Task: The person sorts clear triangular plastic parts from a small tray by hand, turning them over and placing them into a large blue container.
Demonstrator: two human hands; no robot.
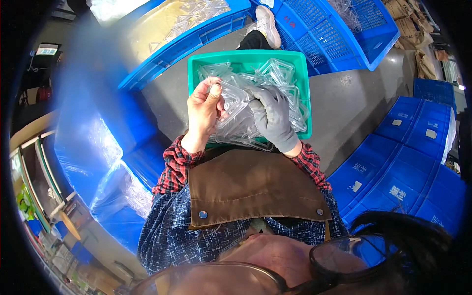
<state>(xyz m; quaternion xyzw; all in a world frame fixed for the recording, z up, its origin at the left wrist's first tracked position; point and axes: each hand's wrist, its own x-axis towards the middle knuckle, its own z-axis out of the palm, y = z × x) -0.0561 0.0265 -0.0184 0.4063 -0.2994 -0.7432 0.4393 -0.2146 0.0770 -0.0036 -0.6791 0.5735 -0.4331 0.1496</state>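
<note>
A clear plastic frame-like part [235, 94] is held up between my two hands, over a green bin [191, 73]. My bare left hand [204, 105] pinches one end of it between thumb and fingers. On my right hand [272, 115] is a grey glove, its fingers closed on the part's other side. Beneath both hands, the bin holds a heap of similar clear plastic parts [278, 71], some bent into angular frames. Overlapping transparent edges make the held part's exact outline hard to make out.
At the far left, a large blue crate [196, 37] carries more clear parts on a yellowish bottom. A blue slatted crate [314, 37] stands far right, near a shoe [267, 27]. Blue boxes [388, 162] line the right; plastic-wrapped blue stacks [93, 142] stand left.
</note>
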